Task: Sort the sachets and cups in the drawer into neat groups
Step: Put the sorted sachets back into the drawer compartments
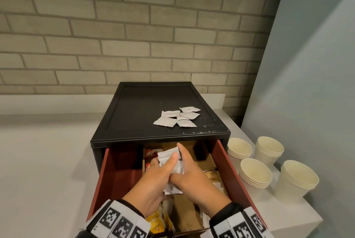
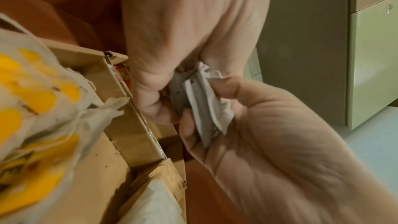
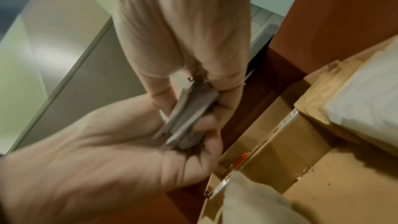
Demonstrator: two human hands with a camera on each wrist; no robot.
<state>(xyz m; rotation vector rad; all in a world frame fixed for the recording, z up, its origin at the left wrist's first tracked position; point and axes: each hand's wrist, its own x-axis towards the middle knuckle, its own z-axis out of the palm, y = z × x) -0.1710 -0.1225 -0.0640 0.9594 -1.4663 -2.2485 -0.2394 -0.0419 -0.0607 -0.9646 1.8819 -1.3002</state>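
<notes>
Between the two palms a small stack of white sachets (image 1: 171, 163) is pressed, just above the open drawer (image 1: 233, 168); the left hand (image 1: 153, 186) is curled round one side of the stack and the right hand (image 1: 194, 178) round the other, with thumbs laid over the top. The packets look thin, flat and light, made of matte paper or foil with crimped edges, and they would probably slide over one another, so a hold across the flat faces, squeezing the whole stack, seems safer than a pinch at one corner. Below the grip, brown cardboard dividers (image 2: 133, 108) split the drawer into compartments, stiff and square-edged. Nearer the wrists lie soft, crinkly yellow packets (image 1: 156, 220). Beyond the grip, on the smooth black cabinet top (image 1: 138, 107), loose white sachets (image 1: 177, 117) lie spread and overlapping. Well off to the right of the grip, four stacks of cream paper cups (image 1: 255, 172) stand on the white counter (image 1: 48, 161), rigid-rimmed but easily crushed.
</notes>
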